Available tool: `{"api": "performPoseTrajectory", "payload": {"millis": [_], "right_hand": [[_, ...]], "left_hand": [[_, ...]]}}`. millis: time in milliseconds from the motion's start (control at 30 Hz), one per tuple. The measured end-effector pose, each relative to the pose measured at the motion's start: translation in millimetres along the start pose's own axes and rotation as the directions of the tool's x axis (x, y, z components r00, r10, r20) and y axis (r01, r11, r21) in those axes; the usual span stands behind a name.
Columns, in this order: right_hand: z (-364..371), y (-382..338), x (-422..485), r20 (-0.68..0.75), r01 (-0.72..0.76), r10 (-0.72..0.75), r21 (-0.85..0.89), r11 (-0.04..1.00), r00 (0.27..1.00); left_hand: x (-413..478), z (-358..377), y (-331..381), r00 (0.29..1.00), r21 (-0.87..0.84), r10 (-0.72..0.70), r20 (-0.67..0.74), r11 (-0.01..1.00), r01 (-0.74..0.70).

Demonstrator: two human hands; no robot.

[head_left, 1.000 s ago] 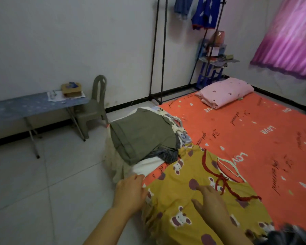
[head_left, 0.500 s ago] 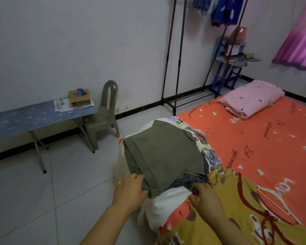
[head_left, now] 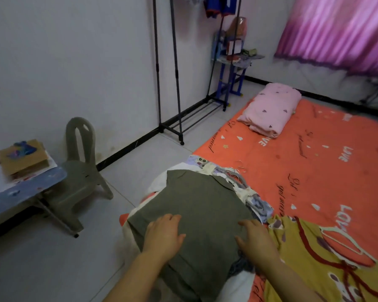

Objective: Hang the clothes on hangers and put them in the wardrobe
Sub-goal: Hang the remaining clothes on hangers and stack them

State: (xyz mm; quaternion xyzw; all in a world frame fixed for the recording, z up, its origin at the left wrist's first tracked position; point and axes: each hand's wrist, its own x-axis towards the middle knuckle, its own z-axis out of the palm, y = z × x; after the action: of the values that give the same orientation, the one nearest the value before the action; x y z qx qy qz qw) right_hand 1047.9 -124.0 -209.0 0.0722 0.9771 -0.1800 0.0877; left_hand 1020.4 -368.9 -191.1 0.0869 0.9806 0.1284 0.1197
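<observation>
1. A person's left hand point(head_left: 164, 234) and right hand point(head_left: 255, 240) rest on a folded olive-green garment point(head_left: 201, 199). It tops a pile of clothes point(head_left: 247, 192) at the near corner of an orange-sheeted bed point(head_left: 314, 162).
2. The left hand lies flat on the cloth, fingers straight and slightly spread, gripping nothing. The right hand rests at the garment's right edge, fingers relaxed and apart, also clamped on nothing.
3. A pale hanger point(head_left: 336, 229) lies just beside the pile on a yellow printed garment point(head_left: 297, 264). The clothes rack point(head_left: 175, 62) stands against the wall, well apart from the bed.
4. The step in hand appears to be picking up the green garment. It is best lifted alone, pinched at both sides, because the pile leans over the bed's edge toward the floor and could slide.
5. Once raised, it should be shaken open from what looks like the collar at its far end, so the hanger can go in cleanly.
</observation>
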Motion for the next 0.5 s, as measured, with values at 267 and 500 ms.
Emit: {"api": "performPoseTrajectory", "payload": {"millis": [267, 500], "right_hand": [[19, -68, 43, -0.048, -0.233, 0.234, 0.016, 0.972, 0.971], [26, -80, 77, -0.053, -0.339, 0.34, 0.025, 0.941, 0.939]], "left_hand": [[100, -41, -59, 0.96, 0.024, 0.263, 0.09, 0.964, -0.267], [162, -47, -64, 0.917, 0.0, 0.366, 0.161, 0.929, -0.371]]}}
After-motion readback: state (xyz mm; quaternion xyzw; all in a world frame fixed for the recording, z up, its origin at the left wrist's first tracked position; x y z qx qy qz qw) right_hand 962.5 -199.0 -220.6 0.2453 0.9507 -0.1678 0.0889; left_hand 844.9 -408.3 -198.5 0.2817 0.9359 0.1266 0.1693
